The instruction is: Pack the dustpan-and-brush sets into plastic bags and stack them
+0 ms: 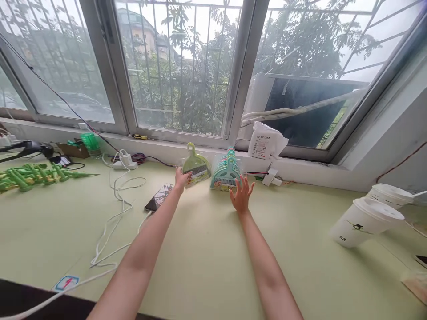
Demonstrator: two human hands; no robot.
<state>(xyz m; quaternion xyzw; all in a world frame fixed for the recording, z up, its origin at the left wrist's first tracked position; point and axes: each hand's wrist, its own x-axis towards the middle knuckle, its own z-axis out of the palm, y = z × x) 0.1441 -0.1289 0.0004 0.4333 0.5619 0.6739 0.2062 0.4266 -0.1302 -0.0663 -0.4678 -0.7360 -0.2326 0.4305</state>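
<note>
My left hand (182, 178) grips the left edge of a packaged lime-green mini dustpan and brush set (200, 165), which stands tilted near the window wall. To its right a row of similar dustpan and brush sets (227, 171), teal at the front with other colours behind, stands upright on the table. My right hand (241, 194) is open, its fingers spread at the lower right of that row. Whether its fingertips touch the front set, I cannot tell. Clear wrapping and a printed label show on the sets.
A phone (159, 198) lies by my left forearm, with a white cable (115, 222) winding across the pale green table (207, 258). Green plastic parts (36, 175) are piled far left. Paper cups (367, 222) stand right. A white package (266, 141) rests on the windowsill.
</note>
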